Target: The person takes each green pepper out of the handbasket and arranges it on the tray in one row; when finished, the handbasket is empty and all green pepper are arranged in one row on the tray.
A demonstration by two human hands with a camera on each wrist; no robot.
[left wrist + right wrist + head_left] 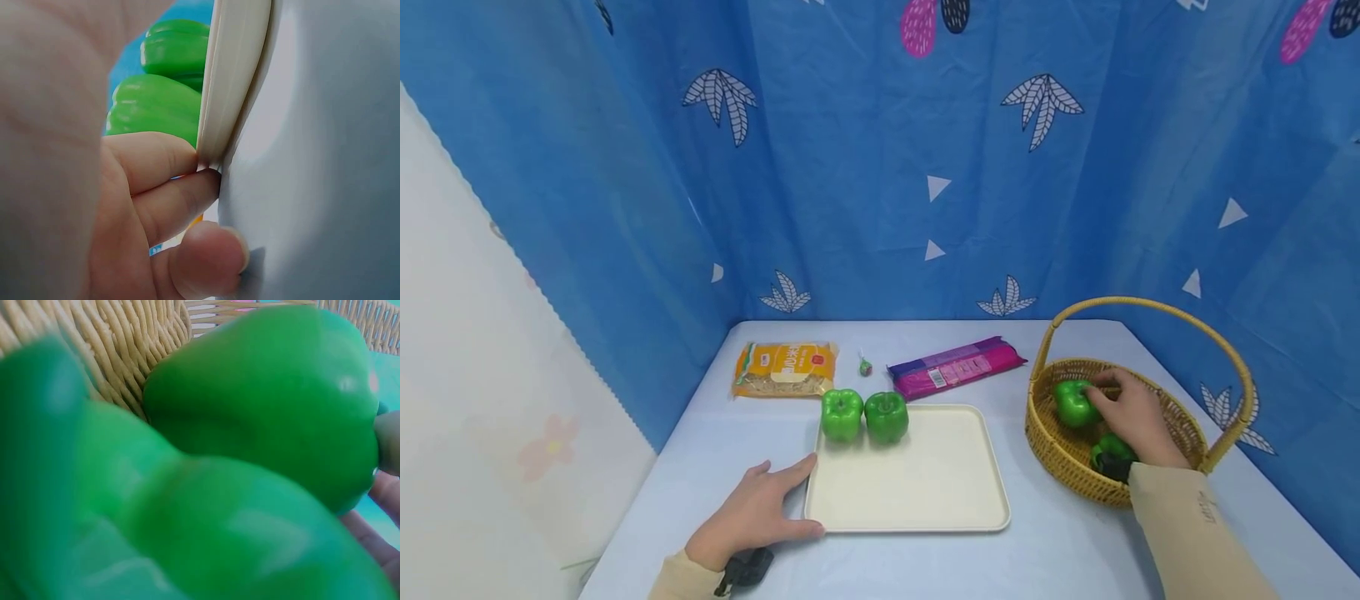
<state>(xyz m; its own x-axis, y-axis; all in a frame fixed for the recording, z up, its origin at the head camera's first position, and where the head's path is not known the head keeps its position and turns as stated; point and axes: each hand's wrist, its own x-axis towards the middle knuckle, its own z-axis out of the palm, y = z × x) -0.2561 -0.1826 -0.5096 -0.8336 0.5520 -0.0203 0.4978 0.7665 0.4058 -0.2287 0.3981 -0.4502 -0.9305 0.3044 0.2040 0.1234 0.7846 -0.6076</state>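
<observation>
My left hand (751,510) rests at the left edge of a cream tray (917,492), its fingers spread and fingertips touching the rim. Two green bell peppers, a lighter one (842,417) and a darker one (887,419), sit side by side in the tray's far left corner. Over on the right, my right hand (1133,415) reaches into a wicker basket (1056,458) and grips a green bell pepper (1072,403) with thumb and fingers. Another green pepper (206,525) lies in the basket below my wrist, large in the right wrist view.
Behind the tray lie an orange bag of grain (786,369), a small wrapped lollipop (865,366) and a purple-pink packet (957,367). The basket's tall handle (1138,302) arches over my right hand. A blue curtain (865,167) hangs behind the table.
</observation>
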